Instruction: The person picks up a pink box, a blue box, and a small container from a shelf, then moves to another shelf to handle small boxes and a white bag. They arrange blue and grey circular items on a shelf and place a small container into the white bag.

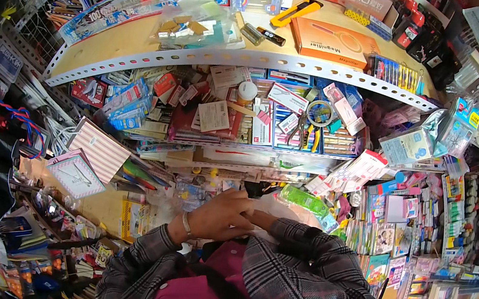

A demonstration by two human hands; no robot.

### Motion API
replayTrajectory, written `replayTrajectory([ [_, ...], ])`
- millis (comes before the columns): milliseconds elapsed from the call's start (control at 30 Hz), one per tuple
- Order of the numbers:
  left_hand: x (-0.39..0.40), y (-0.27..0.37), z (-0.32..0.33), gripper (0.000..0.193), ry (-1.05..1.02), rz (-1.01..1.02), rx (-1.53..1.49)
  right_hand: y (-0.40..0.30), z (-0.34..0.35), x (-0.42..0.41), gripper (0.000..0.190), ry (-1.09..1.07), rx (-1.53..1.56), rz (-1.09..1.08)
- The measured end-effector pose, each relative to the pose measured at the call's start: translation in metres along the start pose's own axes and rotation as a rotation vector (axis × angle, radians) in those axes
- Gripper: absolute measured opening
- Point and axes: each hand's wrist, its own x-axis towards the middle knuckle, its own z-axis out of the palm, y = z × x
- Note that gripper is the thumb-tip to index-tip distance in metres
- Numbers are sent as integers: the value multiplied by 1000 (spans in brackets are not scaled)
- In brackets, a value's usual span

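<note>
In front of my chest my left hand, with a metal bracelet at its wrist, lies across my right hand. The left fingers are bent over the right one and hide most of it. Whether anything is between them cannot be made out. Just past the knuckles is a jumble of clear plastic packaging. To the right of both hands rests a green plastic packet. A striped paper bag and a pink-edged card stand out to the left.
A perforated metal shelf edge crosses ahead, with a yellow utility knife, batteries and a magnifier box above it. Pliers and a tape roll lie on the shelf below. Booklets fill the right side.
</note>
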Motion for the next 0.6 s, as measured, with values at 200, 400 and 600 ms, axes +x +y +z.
replayTrajectory([
  [200,0,-3,2,8,-7,-8,-66,7,-1,2,46,-3,25,12],
  [400,3,-5,2,8,-9,27,-79,11,-2,3,47,-3,49,27],
  [600,2,-10,1,9,-10,14,-58,15,-4,0,47,12,85,29],
])
